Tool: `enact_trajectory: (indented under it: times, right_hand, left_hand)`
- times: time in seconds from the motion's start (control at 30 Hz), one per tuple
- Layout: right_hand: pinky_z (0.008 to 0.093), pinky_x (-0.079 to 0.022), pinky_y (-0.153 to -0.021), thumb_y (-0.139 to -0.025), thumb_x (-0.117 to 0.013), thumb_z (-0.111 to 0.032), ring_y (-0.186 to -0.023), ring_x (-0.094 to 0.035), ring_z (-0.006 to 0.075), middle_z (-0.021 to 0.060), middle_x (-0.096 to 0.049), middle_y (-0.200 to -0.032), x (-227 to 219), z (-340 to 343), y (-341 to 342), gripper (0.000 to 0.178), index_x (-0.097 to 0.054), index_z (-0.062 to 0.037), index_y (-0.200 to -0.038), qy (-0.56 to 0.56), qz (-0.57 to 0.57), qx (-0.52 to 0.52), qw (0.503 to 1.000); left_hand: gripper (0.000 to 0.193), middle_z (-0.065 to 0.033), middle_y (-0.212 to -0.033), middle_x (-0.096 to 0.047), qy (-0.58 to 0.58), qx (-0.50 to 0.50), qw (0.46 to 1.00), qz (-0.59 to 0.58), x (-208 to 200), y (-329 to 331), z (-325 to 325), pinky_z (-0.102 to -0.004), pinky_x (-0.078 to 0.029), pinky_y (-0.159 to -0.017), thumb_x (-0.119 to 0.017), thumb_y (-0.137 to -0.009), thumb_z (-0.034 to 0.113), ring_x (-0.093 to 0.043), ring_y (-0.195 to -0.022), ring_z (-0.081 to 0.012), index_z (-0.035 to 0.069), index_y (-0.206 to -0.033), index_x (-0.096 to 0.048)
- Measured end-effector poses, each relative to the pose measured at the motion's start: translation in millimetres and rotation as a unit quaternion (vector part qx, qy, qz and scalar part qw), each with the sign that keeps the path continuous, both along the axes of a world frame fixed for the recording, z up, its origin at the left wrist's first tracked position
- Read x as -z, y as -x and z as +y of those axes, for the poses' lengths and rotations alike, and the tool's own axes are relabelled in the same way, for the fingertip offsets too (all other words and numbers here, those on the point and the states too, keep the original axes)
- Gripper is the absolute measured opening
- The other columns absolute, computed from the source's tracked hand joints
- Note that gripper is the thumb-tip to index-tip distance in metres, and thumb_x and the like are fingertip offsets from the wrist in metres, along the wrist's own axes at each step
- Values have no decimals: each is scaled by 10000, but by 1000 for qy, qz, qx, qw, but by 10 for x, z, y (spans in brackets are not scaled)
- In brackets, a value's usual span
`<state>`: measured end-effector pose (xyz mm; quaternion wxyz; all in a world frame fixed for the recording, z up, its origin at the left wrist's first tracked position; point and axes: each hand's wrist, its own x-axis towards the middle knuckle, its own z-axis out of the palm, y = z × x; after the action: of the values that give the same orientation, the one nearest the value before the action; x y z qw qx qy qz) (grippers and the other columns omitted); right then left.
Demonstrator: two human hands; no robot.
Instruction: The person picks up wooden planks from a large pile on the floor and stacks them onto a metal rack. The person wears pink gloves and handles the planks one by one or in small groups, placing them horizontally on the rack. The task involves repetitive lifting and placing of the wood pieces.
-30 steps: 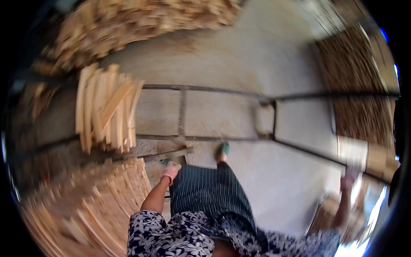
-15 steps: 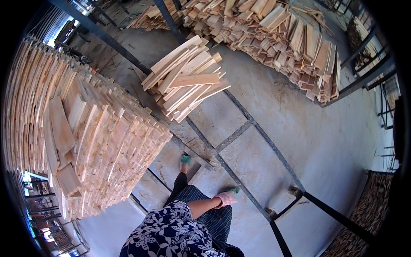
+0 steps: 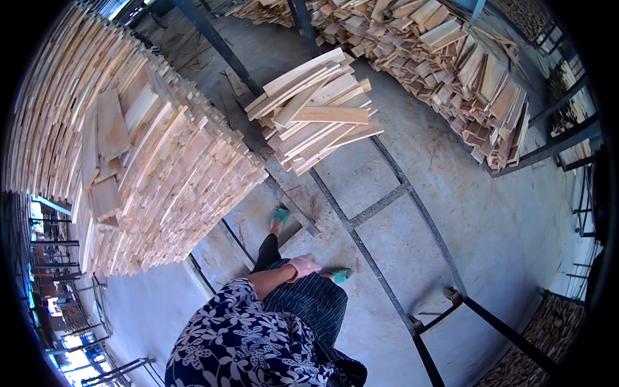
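My left hand [image 3: 303,266], in a pink glove, hangs in front of my dark striped skirt. Its fingers look loosely apart, though small and a little blurred, and nothing shows in them. The bare left forearm comes out of a navy sleeve with white flowers. My right hand is out of view. Below are my feet in green sandals [image 3: 280,215], on the concrete floor. A tall stack of thin wooden boards [image 3: 174,187] stands at the left, apart from the hand. Ahead, a smaller pile of boards [image 3: 316,116] rests across dark metal rails [image 3: 348,224].
A long heap of loose boards [image 3: 438,71] runs along the far side. The metal rails and a crossbar [image 3: 380,205] lie to my right. A dark slanting post [image 3: 219,48] stands beyond the stack. More wood [image 3: 538,345] is piled at the lower right.
My left hand has swung back and left, from over the right foot to the front of the skirt. With the view shifting, the small board pile now sits further right in the picture.
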<state>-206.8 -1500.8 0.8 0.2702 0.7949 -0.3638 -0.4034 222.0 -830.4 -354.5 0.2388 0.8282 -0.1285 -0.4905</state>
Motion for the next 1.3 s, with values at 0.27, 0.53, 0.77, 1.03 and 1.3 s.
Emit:
enact_trajectory:
  times: [0.27,0.53,0.77,1.03,1.3]
  right_hand:
    - [450,-462,-1070,-946,-652,-404,-1256,-597,326,185,-621,-1360,2055,1232,-1299,700,-408,-95,-1525,-407,-183,315,838]
    - [443,-414,-1107,-965,-549,-461,-1349,-517,383,244,-599,-1389,3227,4760,-4340,603,-555,-71,-1424,-637,-221,-465,573]
    - [355,-511,-961,-964,-683,-209,-1137,-618,232,114,-663,-1213,1258,6302,-6319,440,-593,-94,-1379,-805,-236,-283,466]
    - [334,-483,-1042,-957,-705,-131,-1206,-619,217,135,-640,-1309,-1238,8454,-6714,534,-527,-48,-1453,-880,-199,-218,371]
    - [466,-476,-1030,-880,-667,-599,-1239,-564,412,243,-554,-1337,-1924,10926,-6238,750,-494,-127,-1436,-606,-240,-611,450]
  left_hand:
    - [542,-194,-1037,-718,-15,-307,949,68,-948,-98,247,-376,-516,-869,-662,-829,480,-696,-992,-316,16,-1107,-652]
    - [455,-173,-1176,-664,143,-103,941,-290,-3310,-604,251,-457,-498,-975,-653,-947,388,-625,-1140,-369,57,-1258,-620]
    - [398,-151,-1170,-647,79,-432,622,-648,-5791,-424,2448,-441,-504,-981,-726,-911,155,-623,-1125,-352,71,-1282,-607]
    - [985,-252,-1507,-399,-230,-635,647,-354,-5242,-1037,5222,-443,-418,-1142,-702,-832,642,-453,-1392,-418,113,-1572,-324]
    - [1067,-305,-1626,-209,-191,-628,643,-394,-4259,-1003,5882,-458,-372,-1178,-592,-863,741,-333,-1486,-426,106,-1621,-191]
